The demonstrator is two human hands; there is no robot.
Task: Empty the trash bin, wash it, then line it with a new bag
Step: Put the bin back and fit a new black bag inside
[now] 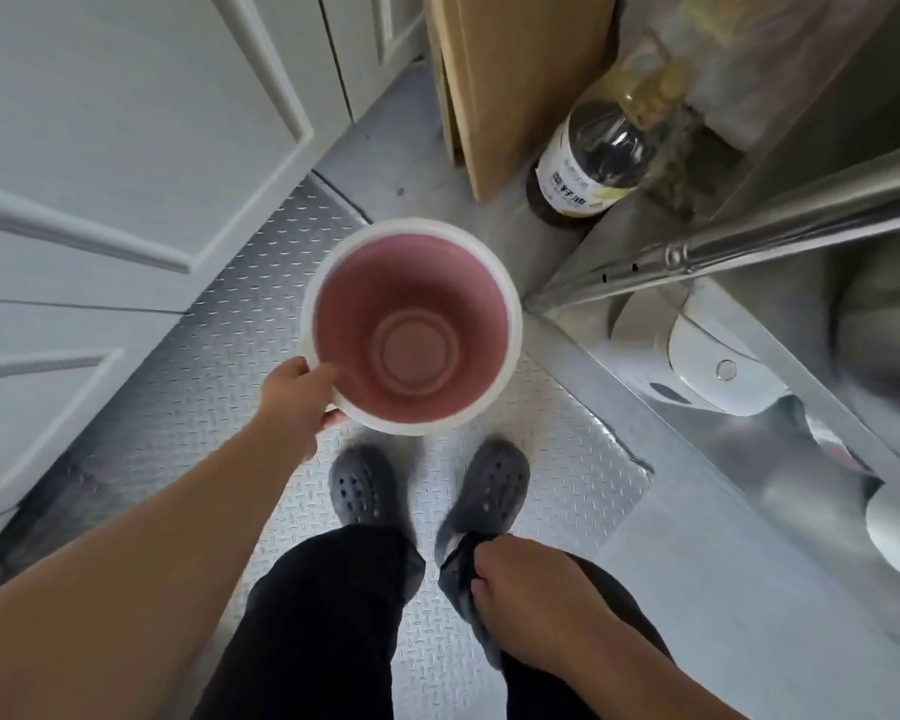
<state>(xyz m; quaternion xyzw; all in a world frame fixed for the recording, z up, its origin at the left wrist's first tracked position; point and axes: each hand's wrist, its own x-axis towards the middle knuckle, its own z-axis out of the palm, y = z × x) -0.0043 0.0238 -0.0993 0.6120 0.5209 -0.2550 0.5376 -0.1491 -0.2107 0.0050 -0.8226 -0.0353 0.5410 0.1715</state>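
I look straight down into the trash bin (411, 327), which my left hand (302, 394) holds by its near-left rim, thumb over the white lip and fingers curled beneath. The bin hangs upright above the checker-plate floor (188, 387), just ahead of my 2 dark clogs (362, 483), so its mouth faces me and I can check the inside. The pink interior shows no bag and no rubbish; I judge the emptying done and, from the clean look, probably the washing too, though the blur keeps me from telling whether it is wet.

My right hand (533, 597) sits low by my right thigh, fingers pinching a bunch of dark, thin material (461, 569). I take it for the new bag, held ready, but it could be cloth or trouser fabric; the view is too soft to say.

To the right runs a steel table (697, 563) with a rail, and behind the bin an oil bottle (588, 163) stands beside a cardboard sheet (515, 85). White cabinet doors (100, 148) close the left side.

If the dark stuff is the bag, the next move needs both hands: set the bin down, shake the bag open, fold it over the rim.
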